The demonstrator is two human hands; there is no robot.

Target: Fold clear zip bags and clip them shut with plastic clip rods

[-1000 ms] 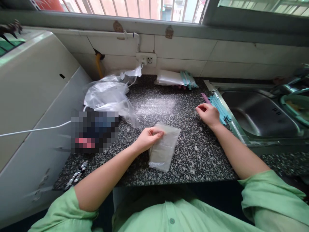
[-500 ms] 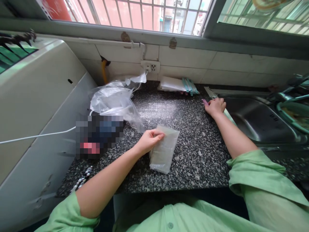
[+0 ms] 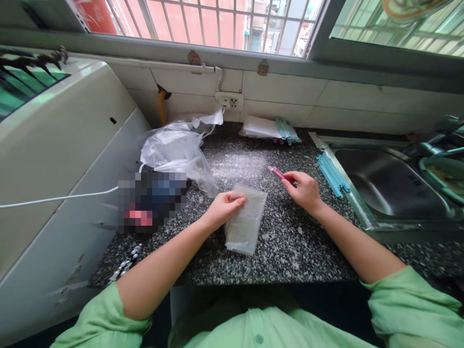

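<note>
In the head view, a speckled dark surface (image 3: 290, 253) is seen under a window (image 3: 203, 24), with a sink (image 3: 391, 179) at the right. A thin clear bag (image 3: 246, 227) is pinched near its top by the left hand (image 3: 224, 208). A pink stick (image 3: 276, 172) is gripped at one end by the right hand (image 3: 304, 191).

The thin clear bag could be slid or creased if it is bumped, as it seems to be held at only one spot. The pink stick could be dropped or twisted, since it is slim and held by its end.

The thin clear bag lies under the left thumb, just beside the fingers. The pink stick is pointed away from the right hand, up and to the left, apart from the bag. Blue strips (image 3: 330, 175) are laid beside the sink, past the right hand.
</note>
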